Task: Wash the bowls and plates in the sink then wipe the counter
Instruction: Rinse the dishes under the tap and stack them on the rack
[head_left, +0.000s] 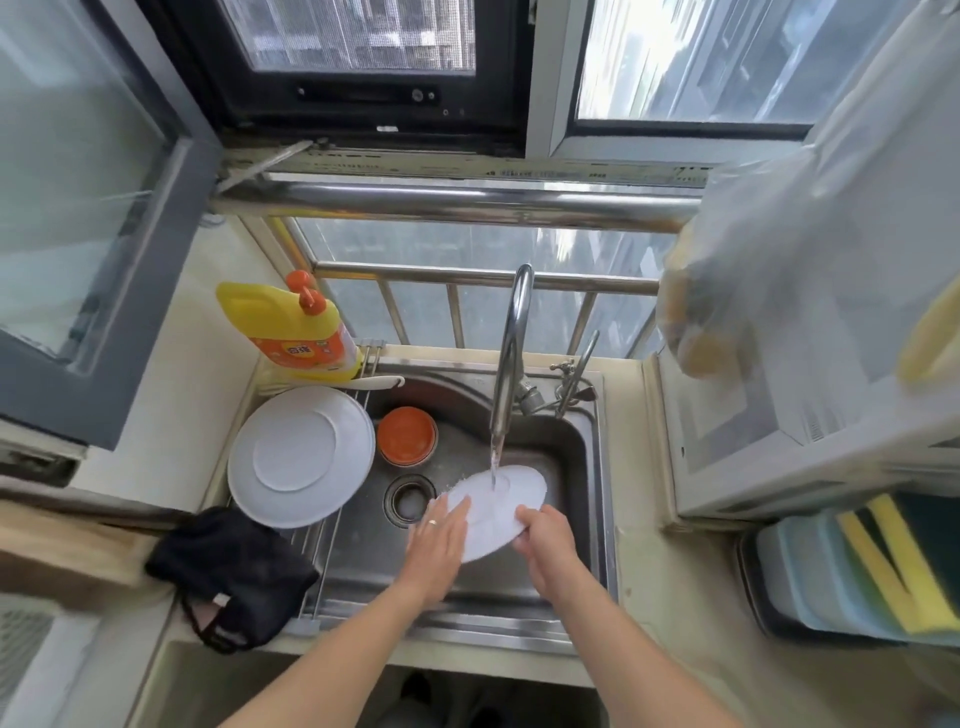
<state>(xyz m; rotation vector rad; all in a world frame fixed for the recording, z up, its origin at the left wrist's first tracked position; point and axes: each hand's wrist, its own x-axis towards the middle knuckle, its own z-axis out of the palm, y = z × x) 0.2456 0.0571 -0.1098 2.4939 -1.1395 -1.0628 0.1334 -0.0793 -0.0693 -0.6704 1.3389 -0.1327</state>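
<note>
A white plate (501, 506) is tilted over the steel sink (582, 447), under water running from the tap (514, 338). My right hand (545, 545) grips the plate's near right rim. My left hand (436, 545) lies flat on the plate's left side, fingers straight, a ring on one finger. An orange bowl (407, 435) sits in the sink at the back left. A large white plate (301, 457) lies upside down on the wire rack (322, 561) across the sink's left side.
A yellow dish-soap bottle (296, 327) stands behind the rack. A black cloth (228, 571) lies on the counter left of the sink. Yellow-green sponges (893, 566) sit in a container on the right. A white appliance (779, 431) stands right of the sink.
</note>
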